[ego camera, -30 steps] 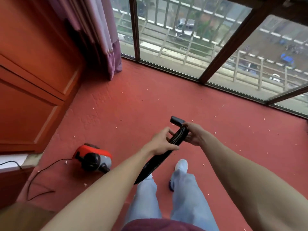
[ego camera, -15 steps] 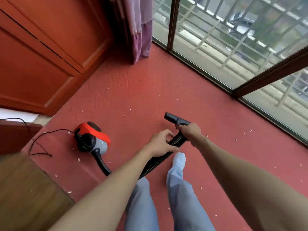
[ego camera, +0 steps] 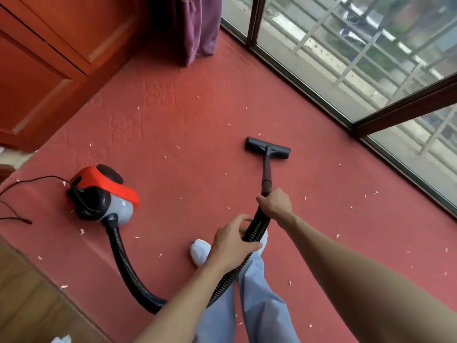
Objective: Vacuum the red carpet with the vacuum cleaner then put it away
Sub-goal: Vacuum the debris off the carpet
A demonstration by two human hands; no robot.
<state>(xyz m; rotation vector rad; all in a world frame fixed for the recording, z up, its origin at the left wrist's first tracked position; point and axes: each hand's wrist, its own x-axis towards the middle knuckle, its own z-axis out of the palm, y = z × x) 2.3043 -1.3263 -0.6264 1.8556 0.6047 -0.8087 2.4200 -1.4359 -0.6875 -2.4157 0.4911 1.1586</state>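
Note:
The red carpet (ego camera: 188, 134) fills the floor and is dotted with small white scraps. An orange, grey and black canister vacuum cleaner (ego camera: 102, 194) sits on it at the left. Its ribbed black hose (ego camera: 123, 263) loops from the canister toward me. My left hand (ego camera: 232, 241) grips the hose just below the wand. My right hand (ego camera: 274, 203) grips the top of the hose where the dark wand (ego camera: 267, 172) begins. The black floor nozzle (ego camera: 268, 147) lies flat on the carpet ahead of my hands.
A wooden cabinet (ego camera: 49, 70) lines the left wall, with a purple curtain (ego camera: 197, 28) in the corner. Glass doors (ego camera: 346, 58) in dark frames run along the right. The black power cord (ego camera: 14, 201) trails left. A wooden floor (ego camera: 32, 300) borders the carpet at lower left. My white shoe (ego camera: 199, 251) stands on the carpet.
The wand and nozzle have swung out from my hands and down onto the carpet. My view has tilted down and turned left, so the canister now sits closer.

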